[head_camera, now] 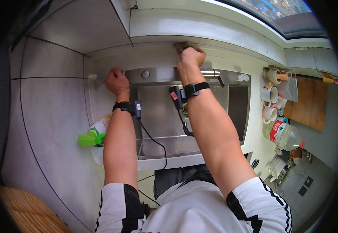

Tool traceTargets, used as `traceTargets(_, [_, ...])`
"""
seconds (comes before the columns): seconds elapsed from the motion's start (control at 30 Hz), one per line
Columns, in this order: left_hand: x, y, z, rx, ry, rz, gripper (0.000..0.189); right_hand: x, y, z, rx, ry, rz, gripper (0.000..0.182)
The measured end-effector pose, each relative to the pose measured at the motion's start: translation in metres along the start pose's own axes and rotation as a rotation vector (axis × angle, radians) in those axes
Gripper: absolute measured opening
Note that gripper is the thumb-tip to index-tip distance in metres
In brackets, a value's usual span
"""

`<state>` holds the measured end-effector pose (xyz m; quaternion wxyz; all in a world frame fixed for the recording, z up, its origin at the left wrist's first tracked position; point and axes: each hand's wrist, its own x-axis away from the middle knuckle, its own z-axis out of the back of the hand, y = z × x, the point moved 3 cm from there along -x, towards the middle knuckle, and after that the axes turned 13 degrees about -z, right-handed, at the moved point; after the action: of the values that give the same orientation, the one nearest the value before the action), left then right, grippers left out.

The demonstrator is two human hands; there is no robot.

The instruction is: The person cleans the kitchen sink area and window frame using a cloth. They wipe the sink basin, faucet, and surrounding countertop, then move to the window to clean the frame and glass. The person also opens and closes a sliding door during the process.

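Observation:
My right hand (pixel 191 57) reaches over the sink's back rim and grips a grey-brown cloth or pad (pixel 183 45). The cloth is pressed where the pale countertop (pixel 154 55) meets the tiled ledge, and the hand partly covers it. At the sink's back left corner is my left hand (pixel 117 81), its fingers curled in near the rim. Whether anything lies inside those fingers is hidden. Below both forearms sits a stainless steel sink (pixel 160 113). A metal faucet (pixel 211 74) stands just right of my right wrist.
A spray bottle (pixel 91 139) with a green head is beside my left forearm. To the right stand an enamel mug (pixel 269 93), a white mug (pixel 270 113), a large oil bottle (pixel 291 136) and a wooden board (pixel 308 102). Cables (pixel 157 141) hang from both wrist devices.

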<state>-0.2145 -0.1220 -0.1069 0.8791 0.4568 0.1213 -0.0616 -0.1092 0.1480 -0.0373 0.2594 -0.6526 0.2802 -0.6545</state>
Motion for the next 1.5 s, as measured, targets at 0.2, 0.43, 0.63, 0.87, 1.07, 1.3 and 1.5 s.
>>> traceTargets(0.2, [-0.001, 0.017, -0.007, -0.189, -0.016, -0.159, 0.043, 0.043, 0.103, -0.084, 0.036, -0.401, -0.166, 0.039])
traceTargets(0.43, [0.003, 0.013, -0.006, -0.144, -0.044, -0.164, 0.042, 0.105, 0.047, -0.08, -0.1, -0.579, -0.413, 0.013])
traceTargets(0.63, [0.002, 0.022, -0.008, -0.217, -0.044, -0.159, 0.043, 0.06, -0.002, -0.034, -0.12, -0.576, -0.144, 0.035])
traceTargets(0.87, [0.004, 0.03, -0.007, -0.277, -0.095, -0.215, 0.043, 0.119, 0.07, -0.104, -0.053, -0.717, -0.43, 0.049])
traceTargets(1.07, [0.003, 0.025, -0.009, -0.248, -0.108, -0.162, 0.044, 0.077, 0.011, -0.031, -0.146, -0.646, -0.245, 0.039])
traceTargets(1.3, [-0.004, 0.027, -0.01, -0.148, -0.062, -0.089, 0.04, 0.126, -0.073, 0.057, 0.148, -0.916, 0.007, 0.034])
traceTargets(1.5, [0.012, 0.198, 0.042, 0.806, -0.103, 0.152, 0.043, 0.127, -0.079, 0.056, 0.349, -0.783, 0.522, 0.021])
